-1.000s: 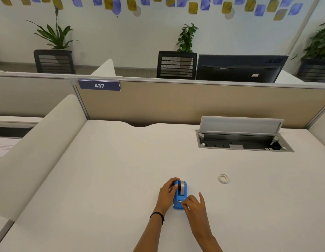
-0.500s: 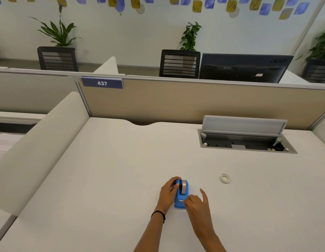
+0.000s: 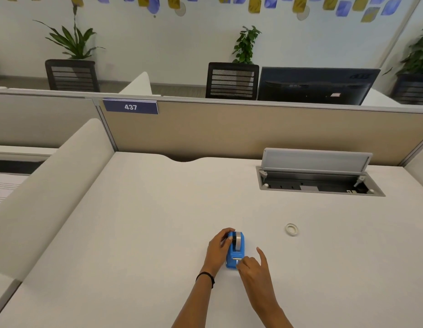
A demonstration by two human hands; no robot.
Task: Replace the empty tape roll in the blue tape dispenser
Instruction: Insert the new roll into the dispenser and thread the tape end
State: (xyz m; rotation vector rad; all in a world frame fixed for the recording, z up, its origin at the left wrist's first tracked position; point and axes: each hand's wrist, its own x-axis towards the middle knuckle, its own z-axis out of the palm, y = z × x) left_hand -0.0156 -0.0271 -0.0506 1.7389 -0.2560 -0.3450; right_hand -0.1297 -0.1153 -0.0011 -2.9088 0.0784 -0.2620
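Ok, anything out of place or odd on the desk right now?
Nothing damaged or spilled. One small white ring, apparently a bare tape core, lies loose on the desk, apart from the blue tape dispenser. The left hand steadies the dispenser; the right hand pinches at its cutter end. The cable tray lid stands open.

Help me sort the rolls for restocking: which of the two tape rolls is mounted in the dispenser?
The silvery tape roll, standing on edge in the blue dispenser. The white ring lies flat on the desk to the right.
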